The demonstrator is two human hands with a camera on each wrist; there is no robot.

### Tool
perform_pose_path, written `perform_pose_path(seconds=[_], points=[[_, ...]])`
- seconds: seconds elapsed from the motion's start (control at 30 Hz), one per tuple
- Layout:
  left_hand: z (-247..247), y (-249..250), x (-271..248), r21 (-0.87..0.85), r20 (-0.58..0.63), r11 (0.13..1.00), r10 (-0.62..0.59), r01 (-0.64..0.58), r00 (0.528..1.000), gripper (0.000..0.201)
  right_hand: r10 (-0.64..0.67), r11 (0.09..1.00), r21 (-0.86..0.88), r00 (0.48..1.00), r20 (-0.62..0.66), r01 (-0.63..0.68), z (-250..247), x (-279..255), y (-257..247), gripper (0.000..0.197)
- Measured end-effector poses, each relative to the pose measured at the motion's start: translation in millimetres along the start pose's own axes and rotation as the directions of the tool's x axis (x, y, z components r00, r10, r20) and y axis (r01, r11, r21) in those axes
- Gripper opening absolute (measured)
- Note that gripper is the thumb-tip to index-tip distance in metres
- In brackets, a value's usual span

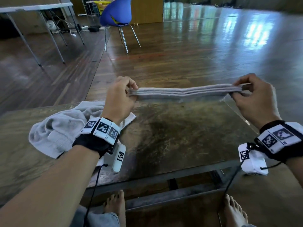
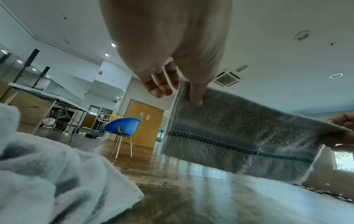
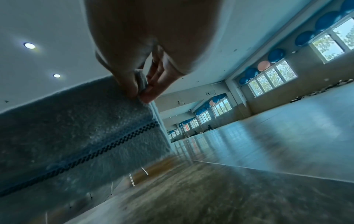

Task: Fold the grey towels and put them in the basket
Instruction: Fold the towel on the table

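A folded grey towel (image 1: 183, 92) hangs in several layers above the far part of the wooden table (image 1: 172, 141), stretched between both hands. My left hand (image 1: 131, 91) pinches its left end, and my right hand (image 1: 237, 90) pinches its right end. In the left wrist view the grey towel (image 2: 239, 136) shows a dark checked stripe, with my left hand (image 2: 184, 92) pinching its top corner. The right wrist view has the grey towel (image 3: 76, 136) hanging below my right hand (image 3: 140, 94). No basket is in view.
A crumpled pale grey towel (image 1: 62, 128) lies on the table at the left, under my left forearm. A blue chair (image 1: 117, 13) and a white folding table (image 1: 32, 7) stand on the shiny wood floor beyond. My bare feet (image 1: 114, 208) show below the table's near edge.
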State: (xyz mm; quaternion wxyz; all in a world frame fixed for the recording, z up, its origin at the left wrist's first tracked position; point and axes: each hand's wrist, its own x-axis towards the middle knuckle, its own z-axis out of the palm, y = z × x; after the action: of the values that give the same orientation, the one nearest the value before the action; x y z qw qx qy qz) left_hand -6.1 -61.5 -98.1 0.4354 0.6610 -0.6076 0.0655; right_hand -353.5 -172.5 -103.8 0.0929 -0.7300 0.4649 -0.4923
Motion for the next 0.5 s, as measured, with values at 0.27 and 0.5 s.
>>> perform_pose_path(seconds=[0.27,0.5], points=[[7.8,-17.7,-38.5,0.289,0.671,0.928,-0.373,0.237,0.641,0.022,0.297,0.926,-0.375,0.709,0.639,-0.05,5.2,-39.6,33.8,0.034],[37.8,-24.9,-49.6,0.547,0.488,0.783,-0.586,0.297,0.646,0.052,0.378,0.89,-0.448,0.688,0.619,-0.086,27.9,-46.0,48.2,0.021]])
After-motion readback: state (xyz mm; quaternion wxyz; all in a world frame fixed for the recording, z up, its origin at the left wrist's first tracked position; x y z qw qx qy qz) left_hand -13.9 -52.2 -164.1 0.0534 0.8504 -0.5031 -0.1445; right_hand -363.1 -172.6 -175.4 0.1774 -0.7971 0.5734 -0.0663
